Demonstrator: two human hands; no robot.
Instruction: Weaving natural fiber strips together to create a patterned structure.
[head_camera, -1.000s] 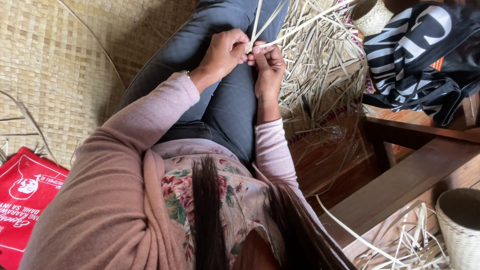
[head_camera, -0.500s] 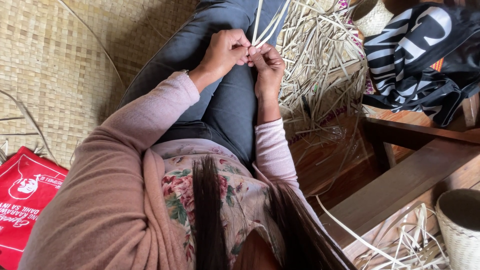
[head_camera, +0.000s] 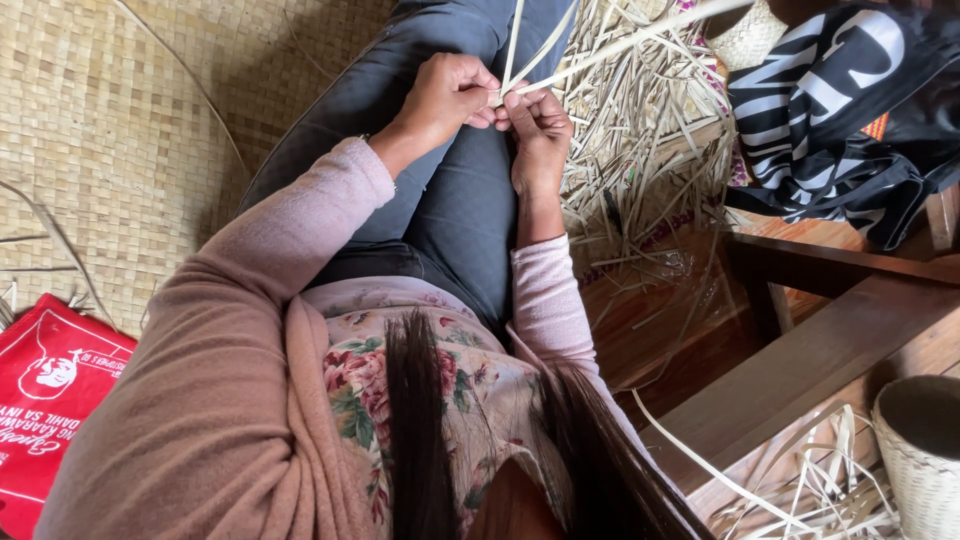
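I look straight down over my own head and lap, where I sit in dark trousers and a pink cardigan. My left hand (head_camera: 447, 97) and my right hand (head_camera: 538, 127) meet above my knees, both pinching thin pale straw strips (head_camera: 545, 66). The strips fan up and away from my fingers toward the top of the view. My fingers are closed tight around the strips where they cross. What the strips join to beyond the frame is hidden.
A woven mat (head_camera: 110, 130) covers the floor on the left, with a red bag (head_camera: 45, 395) on it. A heap of loose straw (head_camera: 650, 180) lies right of my legs. A black-and-white striped bag (head_camera: 840, 110), wooden furniture (head_camera: 830, 350) and a small woven basket (head_camera: 920, 450) stand at the right.
The strips have shifted between my fingers as my hands work them; both hands stay in the same place above my knees.
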